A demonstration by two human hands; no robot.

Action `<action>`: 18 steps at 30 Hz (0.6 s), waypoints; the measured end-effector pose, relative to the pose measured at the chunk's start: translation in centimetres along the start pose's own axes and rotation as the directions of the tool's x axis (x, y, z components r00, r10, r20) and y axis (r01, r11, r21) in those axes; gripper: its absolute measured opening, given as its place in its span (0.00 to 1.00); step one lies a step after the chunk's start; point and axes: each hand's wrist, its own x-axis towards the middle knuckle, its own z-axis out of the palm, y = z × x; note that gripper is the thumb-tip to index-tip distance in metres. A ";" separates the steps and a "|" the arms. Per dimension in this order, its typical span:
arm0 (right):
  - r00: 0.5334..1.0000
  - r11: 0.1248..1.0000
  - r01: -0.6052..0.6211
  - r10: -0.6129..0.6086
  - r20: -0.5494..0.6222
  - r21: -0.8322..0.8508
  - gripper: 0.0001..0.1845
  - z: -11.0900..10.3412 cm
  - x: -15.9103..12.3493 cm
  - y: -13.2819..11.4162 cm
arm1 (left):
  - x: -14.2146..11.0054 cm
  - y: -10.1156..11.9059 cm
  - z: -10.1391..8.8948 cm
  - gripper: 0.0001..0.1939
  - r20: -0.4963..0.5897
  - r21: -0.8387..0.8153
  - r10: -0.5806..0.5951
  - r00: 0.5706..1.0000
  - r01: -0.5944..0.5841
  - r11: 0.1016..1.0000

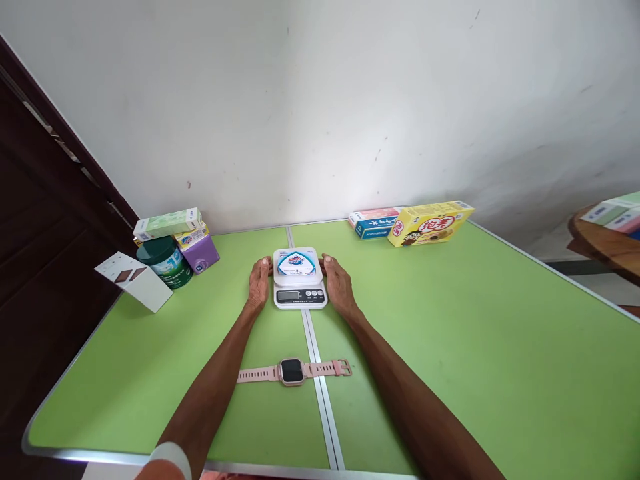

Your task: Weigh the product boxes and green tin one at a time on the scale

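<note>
A white digital kitchen scale (301, 303) lies flat in the middle of the green table, its display and round buttons facing me. On its platform rests a white soap box (297, 264) with blue and orange print. My left hand (259, 283) cups the left side of the scale, thumb up, fingers curling behind its edge. At the right side my right hand (338, 283) holds the scale the same way, its fingertips partly hidden. Nearer to me, between my forearms, a smartwatch (292, 372) with a pink strap lies stretched out; its left strap end is behind my left forearm.
At the back left stand a dark green tin (167, 262), a white card box (134, 283), a purple box (201, 253) and a light green box (167, 224). A yellow box (431, 223) and a blue box (374, 227) sit at the back right. A wall borders the green table (475, 333).
</note>
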 end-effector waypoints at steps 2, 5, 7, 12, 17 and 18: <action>1.000 1.000 0.016 -0.016 0.003 0.002 0.44 0.0 0.1 -0.1 | -0.1 0.1 0.0 0.44 0.002 0.009 -0.006 1.000 0.006 1.000; 1.000 1.000 0.018 -0.018 0.001 0.001 0.45 0.0 0.1 -0.2 | -0.2 0.2 -0.1 0.45 0.012 0.009 -0.011 1.000 0.011 1.000; 1.000 1.000 0.014 -0.014 -0.003 0.002 0.45 0.0 0.1 -0.3 | -0.2 0.2 -0.2 0.47 0.017 0.008 -0.010 1.000 0.010 1.000; 1.000 1.000 0.017 -0.017 -0.004 -0.004 0.45 0.0 0.0 -0.3 | -0.2 0.0 0.0 0.47 0.008 0.002 0.010 1.000 -0.010 1.000; 0.999 0.999 0.036 -0.036 -0.002 -0.002 0.43 -0.2 0.0 -0.5 | -0.1 -0.2 0.0 0.45 0.014 0.000 0.016 1.000 -0.016 1.000; 0.999 0.999 0.039 -0.039 0.001 -0.003 0.43 -0.2 0.0 -0.6 | -0.1 -0.2 0.0 0.45 0.014 0.006 0.015 1.000 -0.015 1.000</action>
